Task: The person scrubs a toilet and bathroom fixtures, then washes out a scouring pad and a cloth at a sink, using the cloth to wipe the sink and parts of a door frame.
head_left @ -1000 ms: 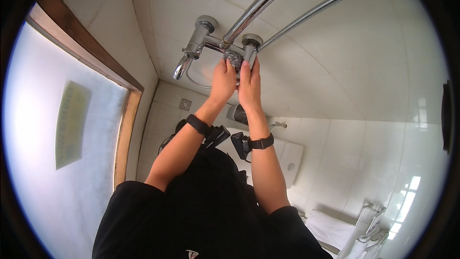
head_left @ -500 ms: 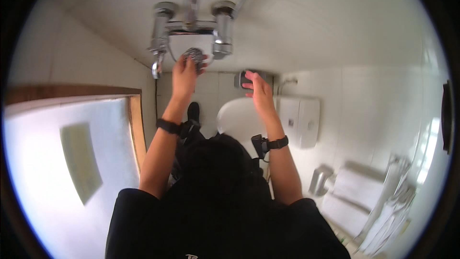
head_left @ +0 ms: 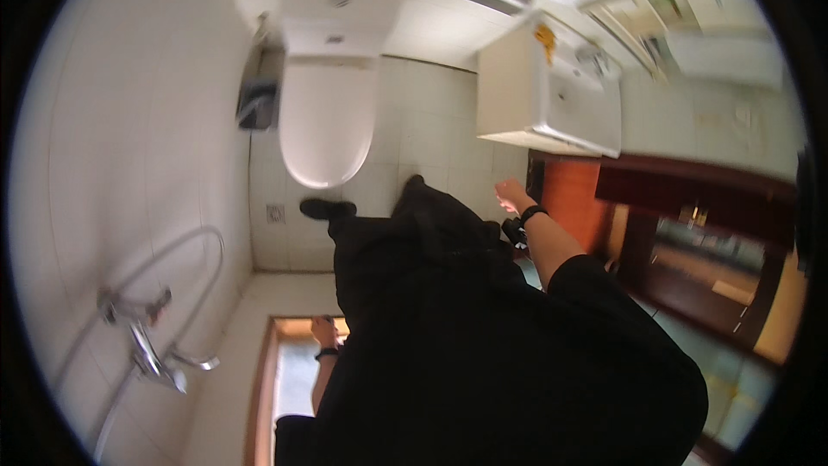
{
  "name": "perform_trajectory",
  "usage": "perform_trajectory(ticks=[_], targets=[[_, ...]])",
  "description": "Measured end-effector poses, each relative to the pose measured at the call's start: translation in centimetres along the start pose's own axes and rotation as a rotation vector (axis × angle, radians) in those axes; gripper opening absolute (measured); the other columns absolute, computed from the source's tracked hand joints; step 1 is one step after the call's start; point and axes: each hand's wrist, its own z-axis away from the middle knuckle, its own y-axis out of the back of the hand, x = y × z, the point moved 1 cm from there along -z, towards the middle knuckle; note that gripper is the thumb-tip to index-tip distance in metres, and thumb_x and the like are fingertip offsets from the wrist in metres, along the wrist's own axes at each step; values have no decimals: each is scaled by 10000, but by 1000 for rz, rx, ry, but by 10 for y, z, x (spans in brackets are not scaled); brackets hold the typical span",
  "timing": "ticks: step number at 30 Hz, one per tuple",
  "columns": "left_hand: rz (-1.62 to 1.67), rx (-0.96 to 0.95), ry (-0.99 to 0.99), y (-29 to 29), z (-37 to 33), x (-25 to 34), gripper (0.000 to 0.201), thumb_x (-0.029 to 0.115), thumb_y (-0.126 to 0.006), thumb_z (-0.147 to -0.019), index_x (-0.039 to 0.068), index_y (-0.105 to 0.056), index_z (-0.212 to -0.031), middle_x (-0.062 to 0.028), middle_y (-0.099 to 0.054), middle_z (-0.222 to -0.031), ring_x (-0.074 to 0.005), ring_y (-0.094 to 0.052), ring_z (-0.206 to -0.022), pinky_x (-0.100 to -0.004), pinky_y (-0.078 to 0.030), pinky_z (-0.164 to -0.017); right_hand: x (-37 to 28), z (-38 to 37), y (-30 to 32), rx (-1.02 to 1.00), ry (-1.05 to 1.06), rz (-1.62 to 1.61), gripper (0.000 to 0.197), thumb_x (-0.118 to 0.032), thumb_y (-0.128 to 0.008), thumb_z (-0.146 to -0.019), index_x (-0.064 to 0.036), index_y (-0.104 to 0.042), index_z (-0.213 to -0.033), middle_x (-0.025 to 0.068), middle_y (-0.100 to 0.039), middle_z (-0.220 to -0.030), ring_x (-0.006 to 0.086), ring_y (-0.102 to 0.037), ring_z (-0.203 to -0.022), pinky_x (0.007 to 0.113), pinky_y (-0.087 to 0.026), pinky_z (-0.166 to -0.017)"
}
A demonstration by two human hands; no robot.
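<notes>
Loose black top [head_left: 517, 362], short sleeves: right sleeve [head_left: 595, 289] wide, left sleeve [head_left: 294, 438] partly cut off by the lower edge. Dark trousers [head_left: 405, 246], border with the top hard to tell. Shoe [head_left: 329, 209] black, rounded toe. Right hand [head_left: 512, 196] and left hand [head_left: 323, 329] bare. Black band [head_left: 534, 212] on right wrist, small black device [head_left: 515, 233] beside it, pale patch. Left band [head_left: 326, 352] also black.

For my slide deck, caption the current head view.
Seen from above: left hand and right hand apart, with toilet, washbasin and mixer tap in view.
</notes>
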Motion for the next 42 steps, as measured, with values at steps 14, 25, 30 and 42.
perform_trajectory(ticks=[14, 25, 30, 42], targets=[[273, -96, -256, -98, -197, 391, 190, 194, -499, -952, 91, -626, -857, -16, -512, -734, -158, -426, -602, -334, -337, -496, 213, 93, -341, 386, 262, -583, 191, -273, -773, -861, -105, -705, -923, 37, -713, -823, 229, -676, -639, 476, -504, -507], [-13, -1089, -680, -488, 115, 708, 494, 218, -539, -1072, 87, -452, -1541, -95, -585, -1414, -190, -630, -1198, -326, -489, -1036, 236, 80, -5, 161, -38, -2256, 421, -460, -580, -1058, -120, -662, -1292, 26, -699, -1168, 187, -665, -1019, 362, -528, -877], [-154, -1451, -778, -588, 185, 737, 356, 195, -538, -1095, -17, -603, -1373, -102, -717, -1233, -157, -683, -1070, -301, -532, -963, 327, 60, 58, 523, -51, -2730, 358, -466, -538, -1072, -134, -634, -1168, 32, -679, -998, 165, -661, -920, 337, -531, -786], [-290, -247, -901, -623, -17, 772, 437, 180, -518, -1073, -17, -486, -1461, -187, -560, -1363, -304, -610, -1179, -445, -511, -1005, 494, -14, 82, 710, -710, -2321, 442, -434, -678, -992, -39, -590, -1170, 36, -662, -845, 132, -632, -643, 300, -487, -561]])
